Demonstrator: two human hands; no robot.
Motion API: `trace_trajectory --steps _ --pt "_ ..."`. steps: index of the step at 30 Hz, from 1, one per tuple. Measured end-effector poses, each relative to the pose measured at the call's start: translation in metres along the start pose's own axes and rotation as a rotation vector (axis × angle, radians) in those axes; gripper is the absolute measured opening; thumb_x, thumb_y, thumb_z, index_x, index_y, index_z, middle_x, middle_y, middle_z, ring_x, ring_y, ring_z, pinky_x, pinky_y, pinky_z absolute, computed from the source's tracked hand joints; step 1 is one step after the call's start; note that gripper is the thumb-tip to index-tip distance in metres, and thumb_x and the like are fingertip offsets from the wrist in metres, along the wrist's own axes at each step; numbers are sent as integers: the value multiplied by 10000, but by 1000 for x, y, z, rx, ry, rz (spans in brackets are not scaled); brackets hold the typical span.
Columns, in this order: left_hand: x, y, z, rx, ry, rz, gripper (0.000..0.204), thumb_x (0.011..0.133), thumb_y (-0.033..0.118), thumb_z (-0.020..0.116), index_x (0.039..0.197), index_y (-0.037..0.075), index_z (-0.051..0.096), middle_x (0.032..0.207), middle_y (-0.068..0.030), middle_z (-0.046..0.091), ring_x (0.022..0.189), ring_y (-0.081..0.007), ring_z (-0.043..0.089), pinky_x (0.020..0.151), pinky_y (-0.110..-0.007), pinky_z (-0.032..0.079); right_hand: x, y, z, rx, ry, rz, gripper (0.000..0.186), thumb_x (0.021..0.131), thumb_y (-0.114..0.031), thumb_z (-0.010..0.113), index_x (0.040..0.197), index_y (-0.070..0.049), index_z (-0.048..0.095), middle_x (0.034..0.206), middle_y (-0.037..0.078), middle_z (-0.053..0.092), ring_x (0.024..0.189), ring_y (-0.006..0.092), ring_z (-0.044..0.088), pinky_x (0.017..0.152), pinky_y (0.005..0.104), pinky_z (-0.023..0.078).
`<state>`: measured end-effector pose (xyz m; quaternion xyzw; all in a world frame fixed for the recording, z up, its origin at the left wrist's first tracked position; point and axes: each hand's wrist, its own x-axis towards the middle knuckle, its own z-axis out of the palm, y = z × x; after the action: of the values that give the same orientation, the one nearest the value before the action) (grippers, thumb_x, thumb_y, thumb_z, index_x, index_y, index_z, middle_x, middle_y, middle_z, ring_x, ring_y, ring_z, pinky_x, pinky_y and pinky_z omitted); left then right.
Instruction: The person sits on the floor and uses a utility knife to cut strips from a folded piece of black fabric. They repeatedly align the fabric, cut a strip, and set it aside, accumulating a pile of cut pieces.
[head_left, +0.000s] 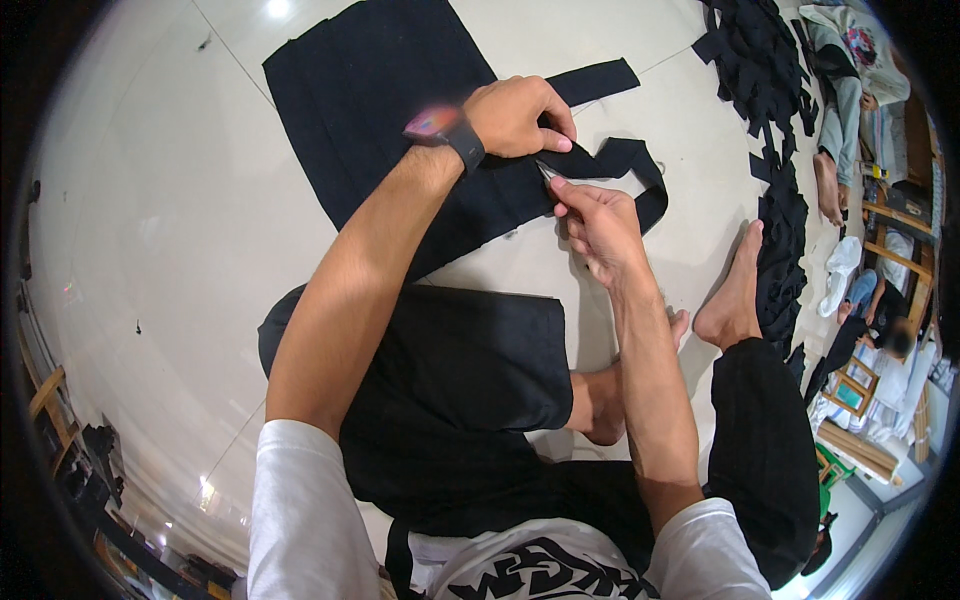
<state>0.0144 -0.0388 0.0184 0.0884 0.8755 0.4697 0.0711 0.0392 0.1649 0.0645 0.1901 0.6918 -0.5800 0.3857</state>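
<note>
A wide piece of black cloth (370,100) lies flat on the pale tiled floor in front of my folded leg. My left hand (515,118), with a dark watch on its wrist, pinches the cloth near its right edge between thumb and fingers. Just below, my right hand (603,225) grips a small cutting tool (544,170); its pointed metal tip meets the cloth, and the rest is hidden in my fingers. From this spot a narrow black strip (650,185) bends away in a loop to the right. Another straight black strip (600,80) sticks out beyond my left hand.
A long heap of black cloth strips (770,110) runs down the right side, past my bare foot (733,290). Farther right are another person's legs (835,150), wooden frames (855,385) and white cloth (840,275). Wooden pieces (50,395) stand at the left rim.
</note>
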Motion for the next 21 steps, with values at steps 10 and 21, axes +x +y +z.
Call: trace_trajectory --steps 10,21 --pt "-2 6 -5 2 -21 -47 196 857 282 814 1011 161 829 1022 -75 796 978 -269 748 881 -404 578 5 -5 12 -80 -4 -70 303 968 -210 763 806 30 671 596 -15 526 445 49 378 403 249 229" --pt "3 -4 4 -2 63 47 203 883 288 805 988 116 821 904 -117 780 750 -250 686 740 -405 541 8 1 5 -25 6 -39 285 964 -179 766 802 24 650 584 -25 506 437 42 355 401 249 209"
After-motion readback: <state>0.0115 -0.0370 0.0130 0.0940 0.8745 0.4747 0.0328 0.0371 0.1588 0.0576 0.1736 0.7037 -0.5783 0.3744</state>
